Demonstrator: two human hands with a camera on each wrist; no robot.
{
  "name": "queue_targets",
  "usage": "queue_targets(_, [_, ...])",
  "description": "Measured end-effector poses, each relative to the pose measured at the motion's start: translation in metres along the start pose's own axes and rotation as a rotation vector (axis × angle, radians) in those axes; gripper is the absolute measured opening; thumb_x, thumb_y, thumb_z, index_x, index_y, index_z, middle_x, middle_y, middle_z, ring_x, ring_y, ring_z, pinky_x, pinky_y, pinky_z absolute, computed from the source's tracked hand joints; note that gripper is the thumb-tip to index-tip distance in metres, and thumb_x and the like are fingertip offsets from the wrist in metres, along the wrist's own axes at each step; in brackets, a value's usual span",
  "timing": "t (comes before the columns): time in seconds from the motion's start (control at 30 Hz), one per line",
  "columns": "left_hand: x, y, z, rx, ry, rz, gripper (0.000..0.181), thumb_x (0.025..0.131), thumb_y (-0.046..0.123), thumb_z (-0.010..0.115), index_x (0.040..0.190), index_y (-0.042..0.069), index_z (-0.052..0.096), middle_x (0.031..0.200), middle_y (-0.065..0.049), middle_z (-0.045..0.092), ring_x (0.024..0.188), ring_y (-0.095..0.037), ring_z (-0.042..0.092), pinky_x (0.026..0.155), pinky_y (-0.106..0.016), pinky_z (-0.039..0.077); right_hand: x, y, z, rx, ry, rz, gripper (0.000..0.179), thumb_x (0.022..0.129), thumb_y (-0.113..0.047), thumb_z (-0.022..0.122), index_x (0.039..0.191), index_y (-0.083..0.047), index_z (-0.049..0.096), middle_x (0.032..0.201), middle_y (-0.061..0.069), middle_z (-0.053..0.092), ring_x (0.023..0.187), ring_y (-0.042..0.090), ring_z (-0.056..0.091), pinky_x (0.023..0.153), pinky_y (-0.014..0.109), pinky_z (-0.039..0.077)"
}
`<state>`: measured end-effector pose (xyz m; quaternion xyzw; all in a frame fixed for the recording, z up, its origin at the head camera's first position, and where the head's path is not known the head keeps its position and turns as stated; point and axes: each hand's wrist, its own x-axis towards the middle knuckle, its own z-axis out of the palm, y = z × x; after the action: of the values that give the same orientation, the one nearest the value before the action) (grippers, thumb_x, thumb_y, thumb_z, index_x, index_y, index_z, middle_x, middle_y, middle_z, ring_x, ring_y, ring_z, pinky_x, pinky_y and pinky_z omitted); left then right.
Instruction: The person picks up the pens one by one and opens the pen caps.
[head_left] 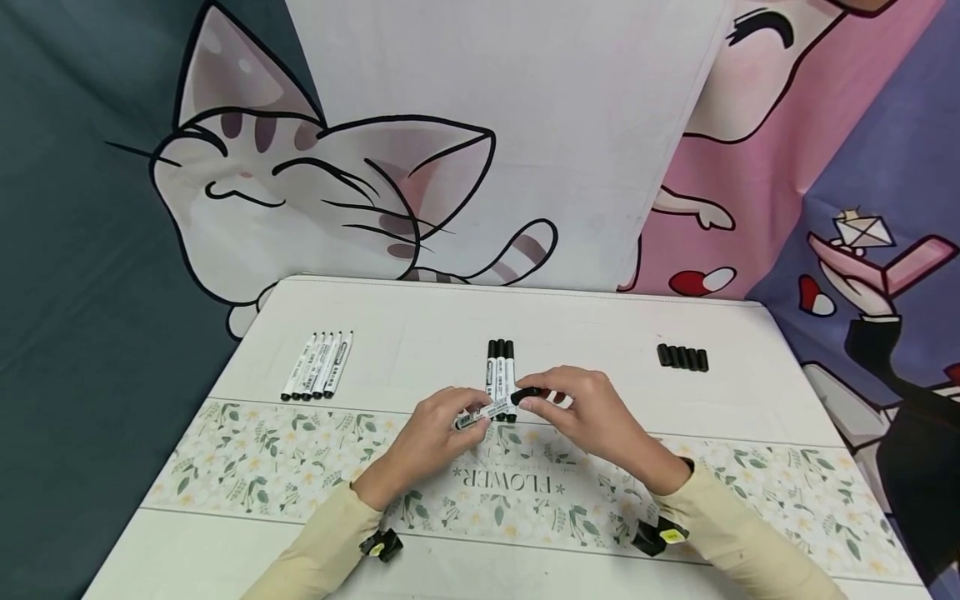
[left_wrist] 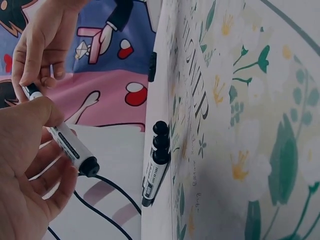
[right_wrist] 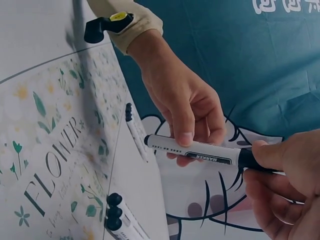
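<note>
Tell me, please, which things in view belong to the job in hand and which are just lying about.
Apparently in the job:
white cylindrical marker with black cap, held
three capped white cylindrical markers
uncapped white cylindrical markers
loose black cylindrical caps

Likely just surroundings:
green floral strip
fabric cartoon cat backdrop

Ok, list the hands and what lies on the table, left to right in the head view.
Uncapped markers → left hand → three capped markers → right hand → black caps.
</note>
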<state>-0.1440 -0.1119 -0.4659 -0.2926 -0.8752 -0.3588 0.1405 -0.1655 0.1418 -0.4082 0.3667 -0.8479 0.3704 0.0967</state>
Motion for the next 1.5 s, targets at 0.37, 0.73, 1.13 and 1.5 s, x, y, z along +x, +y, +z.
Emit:
queue_targets(0.37, [0.005,0.004,0.002,0.001,0.016,-0.026,0.031,0.088,0.034,0.080,0.109,0.013,0.072,0.103,0.002,0.073,0.092,-0.010,0.066,0.079,-0.030,0.055,0.000,0.000,0.001,-0.002,0.044,-0.008,0.021,0.089,-0.015,0.081,0.110,-0.015,0.078,0.100,-0.004,0.076,0.081,0.006,0.066,0.065,0.027,0.057])
queue_targets(0.73, [0.003,0.005,0.006,-0.065,0.038,-0.030,0.027,0.092,0.028,0.077,0.113,0.011,0.078,0.104,0.005,0.070,0.092,-0.010,0.068,0.077,-0.030,0.056,0.001,-0.005,0.004,0.023,0.052,0.023,0.015,0.090,-0.018,0.081,0.104,-0.015,0.078,0.095,-0.005,0.075,0.077,0.002,0.064,0.059,0.022,0.053])
queue_targets(1.13, [0.001,0.005,0.007,-0.122,-0.041,-0.072,0.031,0.093,0.025,0.076,0.116,0.005,0.078,0.092,0.009,0.065,0.068,0.000,0.048,0.061,-0.021,0.045,-0.003,0.001,0.012,0.067,0.051,0.067,0.010,0.091,-0.019,0.080,0.100,-0.015,0.080,0.088,-0.009,0.074,0.075,0.001,0.066,0.062,0.024,0.053])
queue_targets(1.5, [-0.002,0.001,0.009,-0.118,-0.052,-0.057,0.030,0.094,0.024,0.076,0.115,0.003,0.077,0.093,0.005,0.068,0.073,-0.002,0.054,0.066,-0.025,0.050,-0.005,0.003,0.012,0.060,-0.002,0.067,0.011,0.092,-0.021,0.079,0.101,-0.016,0.079,0.091,-0.010,0.074,0.072,-0.003,0.062,0.066,0.025,0.056])
